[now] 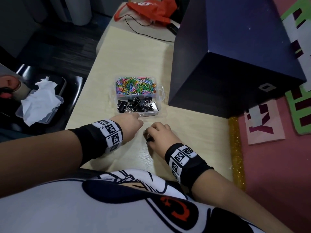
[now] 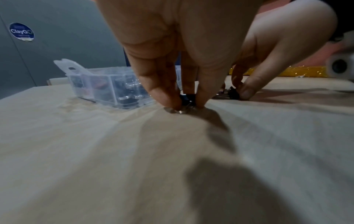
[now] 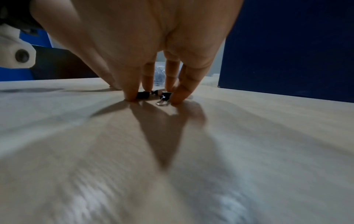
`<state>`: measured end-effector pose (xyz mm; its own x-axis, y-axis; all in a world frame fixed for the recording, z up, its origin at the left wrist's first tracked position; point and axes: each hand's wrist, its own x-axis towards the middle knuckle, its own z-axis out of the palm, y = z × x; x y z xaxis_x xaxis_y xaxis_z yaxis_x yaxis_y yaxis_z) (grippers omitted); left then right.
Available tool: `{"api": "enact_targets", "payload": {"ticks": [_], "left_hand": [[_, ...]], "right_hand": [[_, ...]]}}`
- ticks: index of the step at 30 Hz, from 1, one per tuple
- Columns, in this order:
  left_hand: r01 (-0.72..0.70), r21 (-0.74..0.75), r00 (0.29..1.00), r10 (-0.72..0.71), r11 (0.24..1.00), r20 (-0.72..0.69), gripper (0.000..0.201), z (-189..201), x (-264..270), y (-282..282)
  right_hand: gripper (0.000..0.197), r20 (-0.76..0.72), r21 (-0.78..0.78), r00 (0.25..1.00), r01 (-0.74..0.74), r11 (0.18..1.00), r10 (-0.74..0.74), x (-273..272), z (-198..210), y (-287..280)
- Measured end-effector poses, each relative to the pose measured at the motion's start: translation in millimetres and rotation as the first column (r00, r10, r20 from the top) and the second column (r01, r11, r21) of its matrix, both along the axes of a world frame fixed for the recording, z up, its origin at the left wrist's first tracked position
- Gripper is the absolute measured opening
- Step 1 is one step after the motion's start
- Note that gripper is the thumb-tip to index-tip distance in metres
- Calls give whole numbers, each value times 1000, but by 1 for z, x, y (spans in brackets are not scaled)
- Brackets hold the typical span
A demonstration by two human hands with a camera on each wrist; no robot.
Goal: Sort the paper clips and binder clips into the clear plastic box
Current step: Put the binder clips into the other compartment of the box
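The clear plastic box (image 1: 159, 98) stands on the pale table. Its far compartment holds coloured paper clips (image 1: 134, 85) and its near one holds black binder clips (image 1: 134, 105). My left hand (image 1: 133, 125) is just in front of the box; in the left wrist view its thumb and fingers (image 2: 164, 97) pinch a black binder clip (image 2: 187, 98) that lies on the table. My right hand (image 1: 156, 133) is beside it, fingertips down on the table, curled round two small black binder clips (image 3: 165, 97), one of which shows under it as a binder clip (image 1: 149, 138).
A large dark blue box (image 1: 235, 56) stands close on the right of the plastic box. A red bag (image 1: 151, 9) and a black cable (image 1: 143, 29) lie at the table's far end. Left of the table are a black tray (image 1: 74, 91) and tissue (image 1: 40, 100).
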<state>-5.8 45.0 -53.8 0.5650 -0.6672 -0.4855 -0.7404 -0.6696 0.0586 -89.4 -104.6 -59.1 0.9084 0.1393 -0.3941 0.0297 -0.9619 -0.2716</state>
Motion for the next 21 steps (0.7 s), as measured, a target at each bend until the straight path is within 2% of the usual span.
{"api": "enact_targets", "payload": {"ticks": [4,8,12,14,16,21], "left_hand": [[6,-86,1000,-8,996,-19,23,7,-2,5],[6,-250,998,11,968,65,35,21,9,13],[-40,-336,988,88,941,129,40,31,34,24],[-55,-326,986,102,944,130,41,32,44,31],[-44,-284,985,90,958,151,33,33,48,38],[111,-107,973,-86,988,213,29,25,40,43]], "right_hand": [[39,4,-3,993,114,993,-114,3,1,6],[40,7,-26,979,205,978,-205,6,-1,13],[26,-21,15,956,292,956,-291,11,-1,20],[18,0,58,932,361,931,-361,15,3,21],[11,53,126,893,438,890,-447,23,11,19],[6,235,330,788,486,810,-569,54,39,15]]}}
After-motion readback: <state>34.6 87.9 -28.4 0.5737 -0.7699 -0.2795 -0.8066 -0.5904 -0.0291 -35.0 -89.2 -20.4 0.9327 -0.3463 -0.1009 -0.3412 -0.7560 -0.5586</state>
